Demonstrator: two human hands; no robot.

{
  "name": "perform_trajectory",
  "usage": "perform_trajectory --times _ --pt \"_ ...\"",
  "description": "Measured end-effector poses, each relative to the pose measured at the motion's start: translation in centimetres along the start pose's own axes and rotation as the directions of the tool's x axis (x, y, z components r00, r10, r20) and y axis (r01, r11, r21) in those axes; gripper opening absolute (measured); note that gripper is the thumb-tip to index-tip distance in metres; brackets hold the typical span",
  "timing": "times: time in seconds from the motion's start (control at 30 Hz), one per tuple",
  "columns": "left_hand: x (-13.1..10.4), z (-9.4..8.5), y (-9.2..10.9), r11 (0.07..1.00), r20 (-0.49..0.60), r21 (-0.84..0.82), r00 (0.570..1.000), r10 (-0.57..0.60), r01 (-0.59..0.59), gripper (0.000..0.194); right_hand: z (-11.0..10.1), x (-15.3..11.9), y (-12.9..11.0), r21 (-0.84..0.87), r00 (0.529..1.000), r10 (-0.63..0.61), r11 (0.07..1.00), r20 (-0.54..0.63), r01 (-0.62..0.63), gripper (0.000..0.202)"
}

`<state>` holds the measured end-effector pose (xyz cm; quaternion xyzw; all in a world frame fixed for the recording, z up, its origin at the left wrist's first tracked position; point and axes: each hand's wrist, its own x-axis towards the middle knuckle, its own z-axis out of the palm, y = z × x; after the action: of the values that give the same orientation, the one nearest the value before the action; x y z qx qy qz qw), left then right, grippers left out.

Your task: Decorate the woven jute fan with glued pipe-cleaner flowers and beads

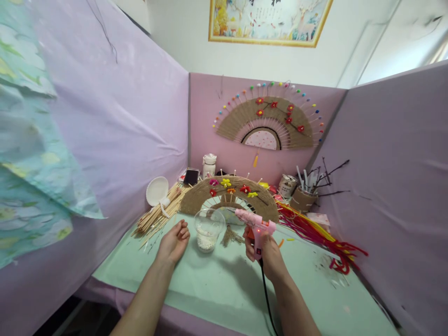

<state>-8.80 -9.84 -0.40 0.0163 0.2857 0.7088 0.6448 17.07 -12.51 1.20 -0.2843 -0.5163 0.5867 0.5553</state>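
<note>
My right hand (261, 247) is wrapped round a pink hot glue gun (257, 221), with its nozzle pointing left above the table. A black cord hangs from the handle, and a small light glows on its body. My left hand (175, 240) rests on the green cloth with its fingers curled; whatever they may hold is hidden. Just right of it is a clear plastic cup (210, 224) with small white beads (206, 242) at the bottom. Behind the cup stands a twine-covered fan (196, 198) decorated with coloured flowers. A twine tassel (231, 235) lies before the fan.
A bundle of thin sticks (157, 217) and a white scalloped dish (157, 191) sit at left. Red and yellow pipe cleaners (322, 233) spread across the right. Behind them is a pot (304, 201) of twigs and glue sticks. A larger fan (234, 119) hangs on the back panel.
</note>
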Motion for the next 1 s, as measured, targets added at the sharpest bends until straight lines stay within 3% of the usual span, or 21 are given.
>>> perform_trajectory --times 0.23,0.67,0.8,0.97,1.0 --pt "0.0 -0.2 0.1 0.997 0.045 0.007 0.996 0.074 -0.074 0.027 -0.1 -0.1 0.2 0.011 1.0 0.003 1.0 -0.001 -0.003 0.061" --pt "-0.8 0.1 1.1 0.995 -0.021 0.007 0.994 0.105 -0.105 0.023 -0.4 0.1 0.6 0.037 1.0 -0.006 0.999 0.022 0.006 0.058" --pt "-2.8 0.9 1.5 0.991 0.04 -0.006 0.99 0.132 -0.132 0.022 -0.6 0.1 0.9 0.042 0.999 0.0 0.999 0.035 -0.002 0.06" --pt "-6.0 2.4 1.5 0.983 0.198 0.014 0.964 0.176 -0.182 0.006 -0.5 -0.2 0.9 0.083 0.995 0.0 0.997 0.102 -0.008 0.062" --pt "-6.6 2.7 1.4 0.982 0.227 0.021 0.957 0.18 -0.19 0.01 -0.4 -0.2 0.7 0.104 0.994 0.0 0.995 0.111 -0.011 0.062"
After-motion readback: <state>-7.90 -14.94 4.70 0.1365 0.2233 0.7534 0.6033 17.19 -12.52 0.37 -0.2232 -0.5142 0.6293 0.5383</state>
